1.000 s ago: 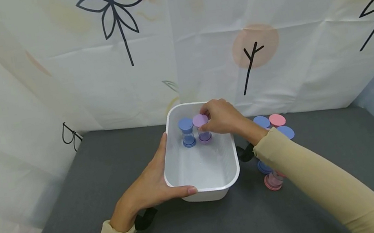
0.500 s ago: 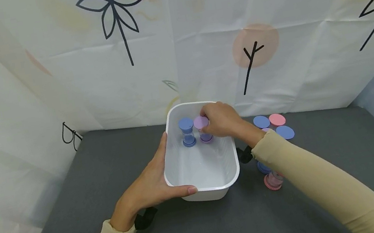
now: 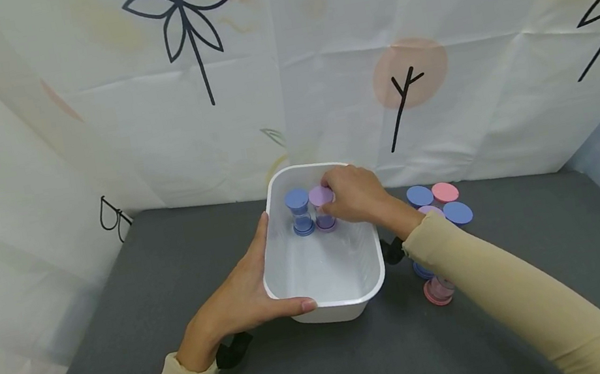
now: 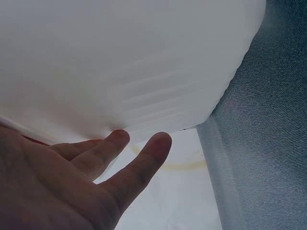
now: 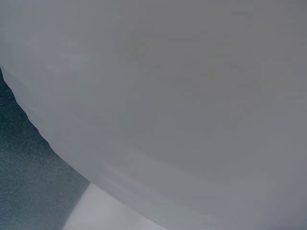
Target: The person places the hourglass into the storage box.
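In the head view, a white plastic bin (image 3: 322,269) holds a blue sand timer (image 3: 297,201) and a purple sand timer (image 3: 320,195), upright side by side near its far end. My right hand (image 3: 359,193) reaches over the right rim and pinches the purple timer by its upper part. The left hand (image 3: 241,296) spans the near left corner of the bin, thumb along the front rim. Its straight fingers (image 4: 144,167) lie against the outer wall in the left wrist view. The right wrist view shows only the bin's outer wall (image 5: 168,96) up close, with the right hand out of sight.
Right of the bin stand more sand timers, among them a blue one (image 3: 419,195), a pink one (image 3: 445,192) and another pink one (image 3: 439,291), partly hidden by the right sleeve (image 3: 505,272). A dark grey cloth (image 3: 124,348) covers the table; a patterned white curtain (image 3: 317,78) hangs behind.
The purple timer, held in my right hand, has shifted slightly left and now stands closer to the blue one. My left hand and the bin have stayed in place.
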`<state>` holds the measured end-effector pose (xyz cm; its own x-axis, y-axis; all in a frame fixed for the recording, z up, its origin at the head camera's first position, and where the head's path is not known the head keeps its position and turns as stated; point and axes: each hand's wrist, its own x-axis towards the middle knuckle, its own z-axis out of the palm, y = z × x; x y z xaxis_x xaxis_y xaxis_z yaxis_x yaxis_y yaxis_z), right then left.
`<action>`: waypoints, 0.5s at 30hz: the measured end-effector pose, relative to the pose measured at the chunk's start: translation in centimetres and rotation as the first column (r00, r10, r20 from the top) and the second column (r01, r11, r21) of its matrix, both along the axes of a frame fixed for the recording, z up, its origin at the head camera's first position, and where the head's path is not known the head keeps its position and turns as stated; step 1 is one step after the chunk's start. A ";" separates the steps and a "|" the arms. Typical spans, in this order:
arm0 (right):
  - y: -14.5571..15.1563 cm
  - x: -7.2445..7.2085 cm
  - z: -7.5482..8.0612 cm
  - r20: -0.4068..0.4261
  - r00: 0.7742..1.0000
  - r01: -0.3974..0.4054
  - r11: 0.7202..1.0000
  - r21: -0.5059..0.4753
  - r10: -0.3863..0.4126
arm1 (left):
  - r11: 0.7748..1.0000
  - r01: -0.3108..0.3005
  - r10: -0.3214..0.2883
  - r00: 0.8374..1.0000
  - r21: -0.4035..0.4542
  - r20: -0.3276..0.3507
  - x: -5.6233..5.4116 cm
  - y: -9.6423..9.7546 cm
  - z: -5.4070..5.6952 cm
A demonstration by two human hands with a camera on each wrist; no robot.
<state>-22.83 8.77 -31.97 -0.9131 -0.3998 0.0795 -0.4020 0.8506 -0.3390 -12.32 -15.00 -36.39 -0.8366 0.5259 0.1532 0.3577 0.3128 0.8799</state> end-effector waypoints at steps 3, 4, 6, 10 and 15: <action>0.0 0.0 -0.1 -0.003 1.000 0.003 1.000 0.004 -0.003 | 1.000 -0.004 0.004 1.000 -0.001 0.000 0.0 0.0 0.0; -0.1 0.0 -0.1 -0.003 1.000 0.005 1.000 0.004 -0.005 | 1.000 -0.004 0.004 1.000 -0.003 0.000 0.0 0.0 0.0; -0.1 0.0 -0.2 0.000 1.000 0.010 1.000 0.003 -0.010 | 1.000 -0.007 0.007 1.000 -0.004 0.000 0.0 0.0 0.0; -0.2 0.0 -0.1 0.003 1.000 0.014 1.000 -0.005 -0.014 | 1.000 -0.009 0.009 1.000 -0.009 -0.004 0.0 -0.1 0.1; -0.1 0.1 0.0 0.006 1.000 0.020 1.000 -0.021 -0.020 | 1.000 -0.008 0.008 1.000 -0.010 -0.006 0.0 -0.1 0.0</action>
<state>-22.73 8.63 -32.00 -0.9215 -0.3797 0.0820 -0.3827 0.8513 -0.3590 -12.28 -15.11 -36.34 -0.8400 0.5208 0.1525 0.3601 0.3247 0.8746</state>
